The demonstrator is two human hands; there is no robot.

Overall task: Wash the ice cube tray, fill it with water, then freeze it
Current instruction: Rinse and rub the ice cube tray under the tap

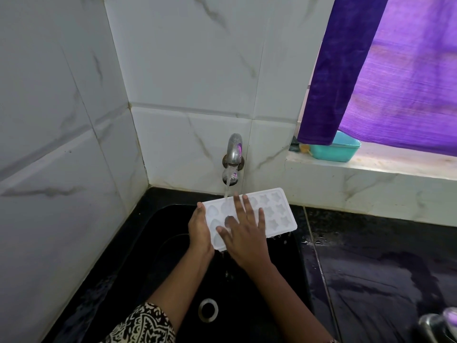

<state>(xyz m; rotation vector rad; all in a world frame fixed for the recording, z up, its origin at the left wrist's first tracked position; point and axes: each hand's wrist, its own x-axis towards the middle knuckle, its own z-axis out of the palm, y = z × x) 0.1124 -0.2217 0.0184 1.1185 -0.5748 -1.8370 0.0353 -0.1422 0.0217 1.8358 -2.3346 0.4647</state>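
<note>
The right hand point(243, 233) lies flat on the ice cube tray point(277, 214), fingers straight and spread across its moulds. The left hand point(199, 231) grips the tray's left end, thumb along the rim. The tray is held above the black sink point(173, 268), near its back edge, under water running from the wall tap point(233, 157). The drain point(208, 310) lies below. To the right, the counter point(383, 268) is wet. A teal tub point(338, 151) sits on the window ledge, partly behind a purple curtain point(395, 82).

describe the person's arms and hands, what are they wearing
No gloves, rings, watch or bangles show on the left hand or right hand. The forearms are uncovered. On the left arm a sleeve in a black-and-cream print ends near the elbow.
</note>
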